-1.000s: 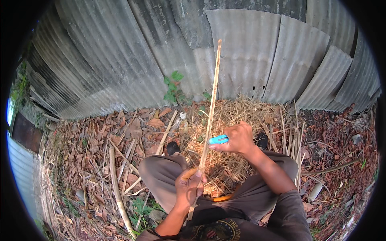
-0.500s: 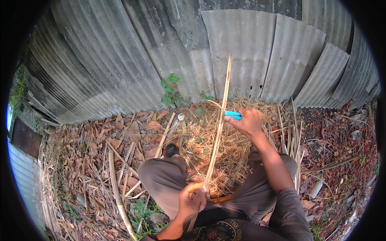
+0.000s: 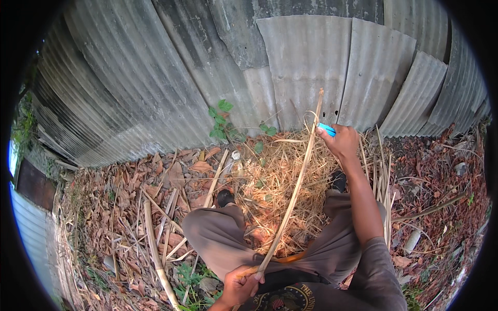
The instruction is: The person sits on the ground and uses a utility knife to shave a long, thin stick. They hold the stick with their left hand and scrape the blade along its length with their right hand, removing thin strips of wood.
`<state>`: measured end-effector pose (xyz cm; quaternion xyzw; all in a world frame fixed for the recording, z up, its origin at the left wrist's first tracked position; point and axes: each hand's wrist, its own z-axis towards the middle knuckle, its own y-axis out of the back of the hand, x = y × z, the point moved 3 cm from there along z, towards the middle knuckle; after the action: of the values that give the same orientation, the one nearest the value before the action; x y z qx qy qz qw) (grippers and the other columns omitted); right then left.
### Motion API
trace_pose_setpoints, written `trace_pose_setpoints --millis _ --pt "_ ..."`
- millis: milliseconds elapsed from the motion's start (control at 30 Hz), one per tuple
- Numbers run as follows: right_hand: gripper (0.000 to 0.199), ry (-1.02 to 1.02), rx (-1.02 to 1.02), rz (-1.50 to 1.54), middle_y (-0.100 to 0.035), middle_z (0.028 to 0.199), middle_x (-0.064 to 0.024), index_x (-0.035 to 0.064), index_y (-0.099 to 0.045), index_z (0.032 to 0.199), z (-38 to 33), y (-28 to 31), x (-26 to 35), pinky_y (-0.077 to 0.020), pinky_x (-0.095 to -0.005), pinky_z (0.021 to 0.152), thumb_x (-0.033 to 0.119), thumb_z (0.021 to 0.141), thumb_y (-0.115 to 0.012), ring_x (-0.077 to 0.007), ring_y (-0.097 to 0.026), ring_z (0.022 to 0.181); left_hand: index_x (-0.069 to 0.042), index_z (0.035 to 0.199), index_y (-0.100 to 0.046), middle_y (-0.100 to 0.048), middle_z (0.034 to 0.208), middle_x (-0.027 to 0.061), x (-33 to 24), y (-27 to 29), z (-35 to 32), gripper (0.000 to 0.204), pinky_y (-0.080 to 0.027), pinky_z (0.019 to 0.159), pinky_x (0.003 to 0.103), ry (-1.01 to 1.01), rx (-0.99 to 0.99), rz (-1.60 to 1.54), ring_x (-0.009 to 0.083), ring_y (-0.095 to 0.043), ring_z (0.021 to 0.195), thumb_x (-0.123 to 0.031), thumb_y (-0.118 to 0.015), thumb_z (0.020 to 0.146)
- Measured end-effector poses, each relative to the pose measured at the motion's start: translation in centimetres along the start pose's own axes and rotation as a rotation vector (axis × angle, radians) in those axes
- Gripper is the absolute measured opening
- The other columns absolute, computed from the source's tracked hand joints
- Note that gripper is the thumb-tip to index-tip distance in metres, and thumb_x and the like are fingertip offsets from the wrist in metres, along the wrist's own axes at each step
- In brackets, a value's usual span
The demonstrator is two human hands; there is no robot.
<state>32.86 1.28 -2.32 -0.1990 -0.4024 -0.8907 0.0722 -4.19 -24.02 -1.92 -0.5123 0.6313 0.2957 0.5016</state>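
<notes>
Item: long bamboo strip (image 3: 293, 194), pale yellow, thin and bowing slightly. It is running from the lap of the seated person up toward the corrugated metal fence (image 3: 311, 72), its far tip ending just short of that fence.

Left hand (image 3: 241, 282): gripping the near end of the strip, fingers clamped around it. Likely anchoring it so the strip is staying taut and steady.

Right hand (image 3: 342, 141): reaching out near the far end of the strip, arm almost fully extended. Fingers are closing on a small blue-handled tool (image 3: 327, 128), which is lying against the strip; the blade itself is too small to make out. The tool is probably being held flat to the strip so it is shaving along the length.

Beneath the strip: a heap of pale shavings (image 3: 282, 176), lying between the knees, presumably where the peelings are falling.

Left of the strip: further bamboo lengths (image 3: 155, 249) lying loose among dry leaves (image 3: 119, 207).

Beyond the strip's far tip: a small green weed (image 3: 223, 122) growing at the fence foot.

Right of the strip: more thin slats (image 3: 384, 181) resting on the ground.
</notes>
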Motion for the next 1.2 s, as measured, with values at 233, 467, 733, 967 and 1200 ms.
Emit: trace_pose_setpoints --millis 233,467,733,967,1200 --pt "0.085 -0.223 0.125 -0.050 -0.060 0.057 -0.0186 0.0006 -0.067 0.065 1.7 0.0 -3.2 -0.0468 -0.0459 0.053 0.083 0.073 -0.047 -0.0357 -0.062 0.055 -0.001 0.096 -0.065 -0.061 0.074 0.0004 -0.1 1.6 -3.0 0.023 -0.046 0.056 0.028 -0.214 -0.033 0.442 0.0138 -0.055 0.061 -0.021 -0.054 0.097" --pt "0.094 -0.592 0.156 -0.084 -0.067 0.073 -0.0215 -0.0012 -0.068 0.073 3.0 1.3 -8.9 -0.0504 -0.0477 0.068 0.088 0.074 -0.037 -0.0378 -0.067 0.075 -0.001 0.082 -0.064 -0.064 0.073 0.0074 6.7 6.0 -7.1 0.022 -0.046 0.052 0.032 -0.168 -0.134 0.256 0.0181 -0.059 0.059 -0.014 -0.052 0.095" --pt "0.077 0.099 0.527 0.126 -0.057 0.049 -0.0161 0.0029 -0.066 0.060 -3.7 0.8 8.1 -0.0491 -0.0446 0.054 0.078 0.075 -0.054 -0.0327 -0.061 0.051 0.001 0.101 -0.056 -0.061 0.074 0.0072 1.5 1.9 5.6 0.025 -0.039 0.039 0.021 -0.145 -0.247 -0.317 0.0083 -0.050 0.045 -0.023 -0.051 0.100" --pt "0.063 0.490 0.385 0.312 -0.053 0.046 -0.0087 0.0094 -0.061 0.056 -7.1 1.2 11.2 -0.0434 -0.0400 0.046 0.071 0.068 -0.064 -0.0300 -0.056 0.044 -0.001 0.102 -0.058 -0.063 0.078 0.0086 -2.0 -1.8 13.9 0.026 -0.039 0.038 0.021 -0.223 -0.214 -0.364 0.0082 -0.051 0.045 -0.027 -0.051 0.100" --pt "0.065 0.524 0.381 0.270 -0.055 0.047 -0.0074 0.0124 -0.065 0.057 -7.7 0.8 10.8 -0.0465 -0.0378 0.051 0.077 0.065 -0.063 -0.0273 -0.058 0.044 -0.001 0.102 -0.059 -0.064 0.079 0.0086 -3.4 -3.0 14.3 0.027 -0.039 0.040 0.020 -0.276 -0.206 -0.321 0.0075 -0.052 0.046 -0.026 -0.051 0.100"
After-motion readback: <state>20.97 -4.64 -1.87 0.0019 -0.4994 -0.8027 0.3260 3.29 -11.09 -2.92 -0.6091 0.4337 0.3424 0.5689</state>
